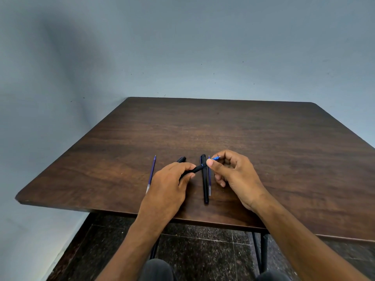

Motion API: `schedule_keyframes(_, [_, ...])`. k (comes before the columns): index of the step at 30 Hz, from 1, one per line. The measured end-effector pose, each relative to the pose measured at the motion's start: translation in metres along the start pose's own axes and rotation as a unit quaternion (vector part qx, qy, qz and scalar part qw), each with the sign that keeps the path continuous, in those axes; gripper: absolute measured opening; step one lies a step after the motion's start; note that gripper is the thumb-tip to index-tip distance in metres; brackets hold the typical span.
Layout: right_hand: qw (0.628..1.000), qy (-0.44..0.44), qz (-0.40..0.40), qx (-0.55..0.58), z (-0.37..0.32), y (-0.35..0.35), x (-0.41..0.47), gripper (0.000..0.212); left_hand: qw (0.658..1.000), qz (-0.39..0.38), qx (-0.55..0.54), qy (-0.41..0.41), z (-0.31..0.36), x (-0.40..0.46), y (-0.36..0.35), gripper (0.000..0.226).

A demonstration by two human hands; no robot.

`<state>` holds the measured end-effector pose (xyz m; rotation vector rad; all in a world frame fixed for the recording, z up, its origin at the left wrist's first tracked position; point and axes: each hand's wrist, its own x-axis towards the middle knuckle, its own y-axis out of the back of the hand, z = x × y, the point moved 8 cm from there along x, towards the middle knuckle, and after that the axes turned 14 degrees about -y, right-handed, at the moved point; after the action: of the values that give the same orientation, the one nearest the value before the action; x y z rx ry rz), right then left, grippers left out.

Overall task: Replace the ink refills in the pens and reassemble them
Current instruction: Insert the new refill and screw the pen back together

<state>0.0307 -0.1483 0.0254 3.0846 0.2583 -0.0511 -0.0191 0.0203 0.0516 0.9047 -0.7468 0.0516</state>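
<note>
Dark wood table [243,128] against blue-grey wall; left hand [168,185] grips black pen barrel [195,169], angled up; right hand [233,171] pinches blue refill tip [216,158] at barrel mouth. Capped black pen [204,179] lies just right of barrel, spare refill [209,179] touching its right side; another refill [151,174] well left. Risk: thin refill may bend if pulled off-axis; loose parts may roll if knocked.

Your two forearms are bare from wrist to elbow: no sleeves, watch, bands or gloves show. Your left hand [168,185] and right hand [233,175] carry no rings that can be made out; the nails are short and unpainted. At 6 o'clock, your knees [157,269] are covered in dark grey trousers.
</note>
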Motion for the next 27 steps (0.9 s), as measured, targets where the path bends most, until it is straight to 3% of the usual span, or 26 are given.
schedule_keyframes(14, [1.000, -0.007, -0.006, -0.028, 0.003, -0.001, 0.001, 0.002, 0.999, 0.018, 0.002, 0.036, -0.002, -0.002, 0.003, 0.026])
schedule_keyframes(20, [0.999, 0.007, 0.033, -0.009, -0.004, 0.002, -0.003, 0.024, 0.999, 0.023, -0.004, 0.029, -0.001, -0.001, 0.003, 0.023])
schedule_keyframes(23, [0.996, 0.023, 0.082, 0.010, -0.008, 0.011, -0.004, 0.026, 0.994, 0.044, -0.065, 0.074, -0.011, -0.002, 0.005, 0.019])
schedule_keyframes(27, [0.972, 0.102, 0.155, -0.144, -0.022, 0.011, -0.010, 0.007, 0.970, 0.095, -0.175, 0.141, -0.024, -0.009, 0.009, 0.018])
